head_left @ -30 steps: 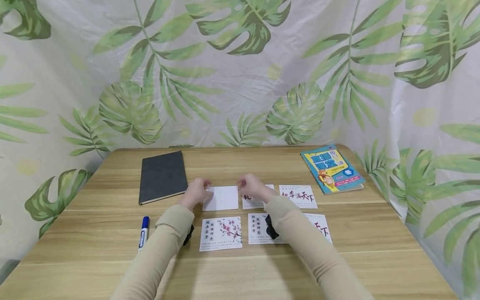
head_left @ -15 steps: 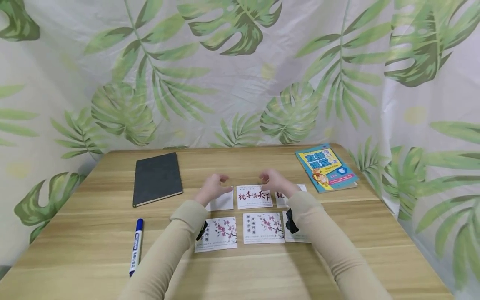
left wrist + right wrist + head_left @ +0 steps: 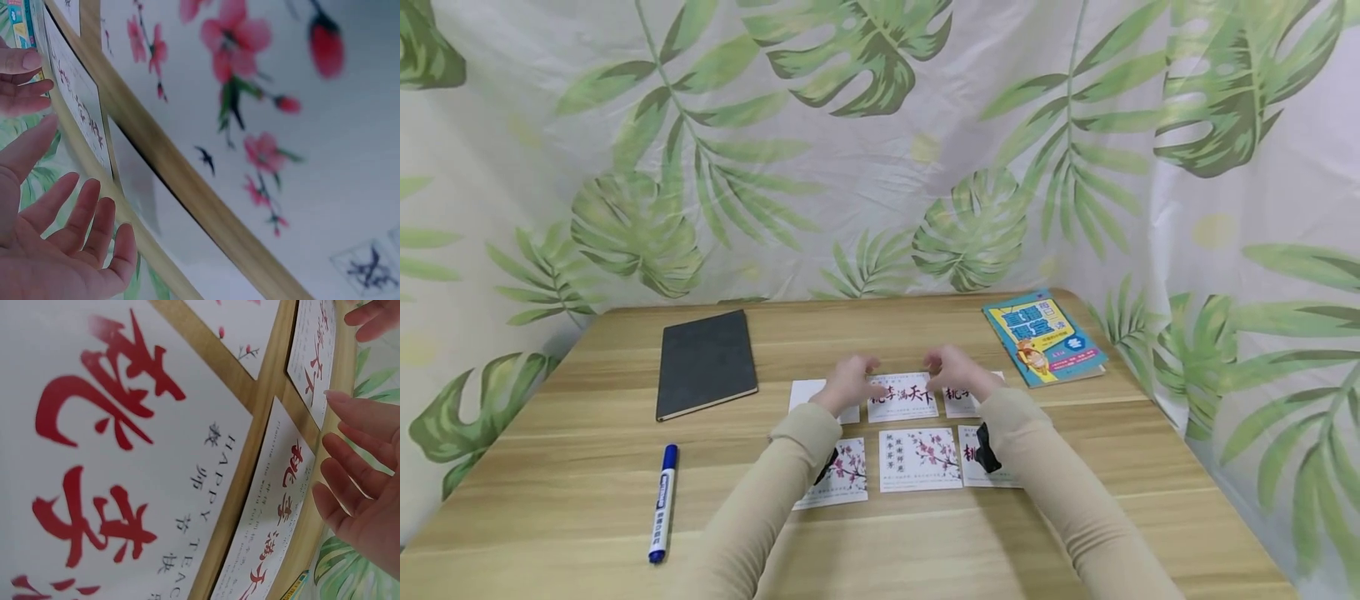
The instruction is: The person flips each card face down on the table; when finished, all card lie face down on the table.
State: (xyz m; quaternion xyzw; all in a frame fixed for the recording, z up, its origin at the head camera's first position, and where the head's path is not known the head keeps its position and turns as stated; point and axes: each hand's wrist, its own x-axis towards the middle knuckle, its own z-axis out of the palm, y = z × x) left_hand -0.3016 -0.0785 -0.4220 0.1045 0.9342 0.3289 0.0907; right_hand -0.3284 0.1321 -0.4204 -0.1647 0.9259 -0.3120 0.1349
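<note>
Two rows of small cards lie on the table. At the back middle, a card with red characters (image 3: 904, 402) has my left hand (image 3: 850, 385) over its left edge and my right hand (image 3: 961, 373) by its upper right corner. Both hands have loosely bent fingers spread apart, and nothing is held; the wrist views show the left palm (image 3: 62, 262) and right fingers (image 3: 356, 469) bare. My left hand partly covers a blank white card (image 3: 805, 392). Right of the middle card is another red-character card (image 3: 958, 407), partly behind my right hand.
In the front row are two plum-blossom cards, one in the middle (image 3: 920, 460) and one at left (image 3: 850, 483), plus a red-character card (image 3: 973, 473) under my right wrist. A black notebook (image 3: 706, 362), blue-capped marker (image 3: 662, 504) and blue book (image 3: 1043, 337) surround them.
Both hands have moved right, from the sides of the blank card to the sides of the middle red-character card. The cards keep their places while the head view shifts slightly.
</note>
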